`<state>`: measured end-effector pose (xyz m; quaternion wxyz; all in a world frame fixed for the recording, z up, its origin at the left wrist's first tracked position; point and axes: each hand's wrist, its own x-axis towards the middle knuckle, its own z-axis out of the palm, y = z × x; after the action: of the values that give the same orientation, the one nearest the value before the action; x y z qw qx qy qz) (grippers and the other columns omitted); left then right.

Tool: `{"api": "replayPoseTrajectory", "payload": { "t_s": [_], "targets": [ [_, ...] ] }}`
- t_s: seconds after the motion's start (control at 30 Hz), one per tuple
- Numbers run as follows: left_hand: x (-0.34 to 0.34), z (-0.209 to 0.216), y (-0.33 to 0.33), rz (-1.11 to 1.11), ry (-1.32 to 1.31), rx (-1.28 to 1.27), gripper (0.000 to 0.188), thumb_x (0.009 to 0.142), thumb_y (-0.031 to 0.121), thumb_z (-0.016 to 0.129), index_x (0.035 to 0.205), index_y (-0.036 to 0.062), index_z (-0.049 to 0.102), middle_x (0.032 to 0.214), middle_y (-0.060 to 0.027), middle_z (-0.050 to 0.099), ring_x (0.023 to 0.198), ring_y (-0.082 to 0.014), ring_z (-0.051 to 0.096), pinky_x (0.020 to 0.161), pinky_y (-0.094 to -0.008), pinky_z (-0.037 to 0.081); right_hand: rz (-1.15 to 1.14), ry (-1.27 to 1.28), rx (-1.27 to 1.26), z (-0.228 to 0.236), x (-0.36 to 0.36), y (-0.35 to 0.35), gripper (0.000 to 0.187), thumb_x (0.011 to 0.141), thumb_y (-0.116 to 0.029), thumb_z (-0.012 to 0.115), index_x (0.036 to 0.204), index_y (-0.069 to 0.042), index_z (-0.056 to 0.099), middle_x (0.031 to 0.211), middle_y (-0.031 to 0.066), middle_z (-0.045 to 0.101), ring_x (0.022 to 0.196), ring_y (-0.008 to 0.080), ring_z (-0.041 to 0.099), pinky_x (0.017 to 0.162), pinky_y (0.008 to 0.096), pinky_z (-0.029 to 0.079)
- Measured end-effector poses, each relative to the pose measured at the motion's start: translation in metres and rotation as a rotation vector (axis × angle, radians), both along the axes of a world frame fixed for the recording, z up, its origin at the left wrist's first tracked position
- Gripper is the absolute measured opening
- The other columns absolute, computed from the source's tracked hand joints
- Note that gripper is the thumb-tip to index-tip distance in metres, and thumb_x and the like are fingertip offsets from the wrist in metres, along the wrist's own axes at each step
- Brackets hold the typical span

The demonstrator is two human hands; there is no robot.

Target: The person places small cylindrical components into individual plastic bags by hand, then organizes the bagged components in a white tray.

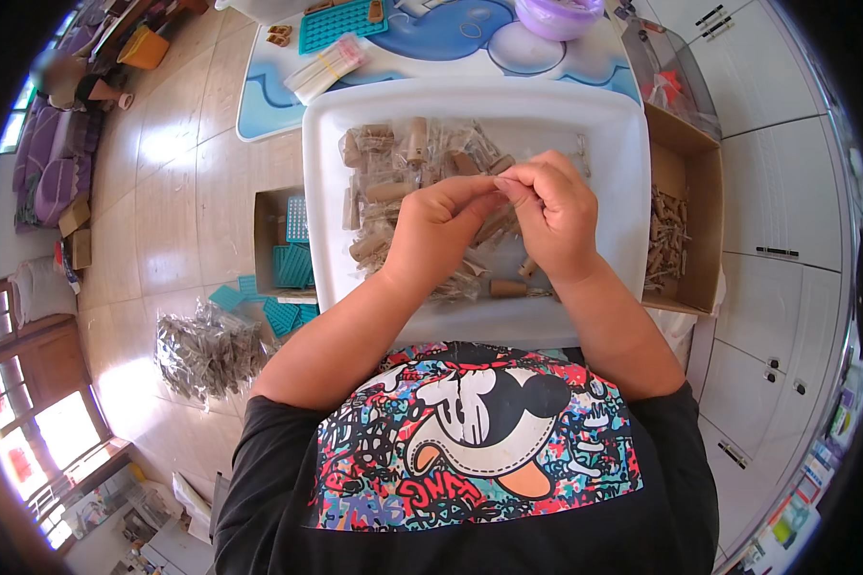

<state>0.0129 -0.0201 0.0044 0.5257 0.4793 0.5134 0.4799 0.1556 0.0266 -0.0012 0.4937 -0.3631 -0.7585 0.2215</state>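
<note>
Above a white plastic tub point(317, 220), my left hand point(427, 230) and my right hand point(558, 220) meet fingertip to fingertip. Both hands are closed in a pinch. Whatever lies between the fingers is too small and hidden to make out. Under them the tub holds a heap of brown wooden cylinders in clear plastic bags point(388, 192). A loose wooden cylinder point(508, 287) with a metal fitting lies near the tub's front, below my right wrist. Small metal pieces point(582, 153) rest at the tub's right side.
On the right, a cardboard box point(706, 192) contains many small wooden pieces point(668, 230). Another box point(267, 216) on the left holds teal grid trays point(292, 264). A pile of clear bags point(209, 350) lies on the floor. Behind the tub are a purple bowl point(558, 17) and a plastic-wrapped bundle point(326, 67).
</note>
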Motion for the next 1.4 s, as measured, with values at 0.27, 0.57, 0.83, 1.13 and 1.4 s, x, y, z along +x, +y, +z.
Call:
{"api": "replayPoseTrajectory", "payload": {
  "t_s": [0.27,0.57,0.83,1.13,1.4],
  "targets": [
    [-0.011,0.000,0.005,0.124,-0.181,-0.126,0.016,0.085,0.006,0.055,0.098,-0.0014,0.061,0.087,-0.0046,0.064,0.071,-0.0058,0.054,0.063,-0.0200,0.045,-0.002,0.864,-0.834,0.002,0.031,0.023,0.011,0.089,-0.016,0.051,0.088,-0.005,0.053,0.069,-0.0013,0.053,0.049,0.0027,0.033,0.042,0.0174,0.023],
    [-0.020,0.010,0.008,0.141,-0.235,-0.164,0.014,0.085,0.010,0.057,0.097,0.0011,0.059,0.089,-0.0053,0.064,0.075,-0.0085,0.059,0.064,-0.0213,0.047,0.191,0.487,-1.021,0.010,0.014,0.006,0.016,0.083,-0.016,0.062,0.090,-0.002,0.061,0.073,-0.0056,0.056,0.058,-0.0007,0.041,0.049,0.0149,0.030],
    [-0.020,0.003,0.009,0.067,-0.171,-0.117,0.013,0.086,0.009,0.055,0.097,0.0005,0.057,0.093,-0.0070,0.065,0.077,-0.0082,0.059,0.065,-0.0205,0.048,0.187,0.328,-0.978,0.004,0.014,0.006,0.011,0.083,-0.012,0.060,0.087,-0.002,0.060,0.071,-0.0054,0.055,0.057,-0.0002,0.041,0.048,0.0154,0.032],
    [-0.021,0.007,0.009,0.099,-0.216,-0.181,0.010,0.088,0.007,0.051,0.092,0.0056,0.059,0.090,-0.0032,0.063,0.079,-0.0092,0.059,0.065,-0.0226,0.050,0.159,0.484,-1.031,0.001,0.012,0.005,0.010,0.084,-0.014,0.058,0.085,-0.004,0.058,0.068,-0.0065,0.052,0.053,-0.0015,0.037,0.045,0.0151,0.028],
    [-0.022,0.004,0.006,0.084,-0.201,-0.075,0.016,0.085,-0.001,0.045,0.089,0.0015,0.061,0.084,-0.0034,0.063,0.071,-0.0064,0.055,0.062,-0.0217,0.047,0.214,0.530,-1.106,0.005,0.011,0.004,0.013,0.083,-0.017,0.061,0.085,-0.004,0.060,0.066,-0.0073,0.052,0.053,-0.0015,0.037,0.045,0.0152,0.028]
  ]
}}
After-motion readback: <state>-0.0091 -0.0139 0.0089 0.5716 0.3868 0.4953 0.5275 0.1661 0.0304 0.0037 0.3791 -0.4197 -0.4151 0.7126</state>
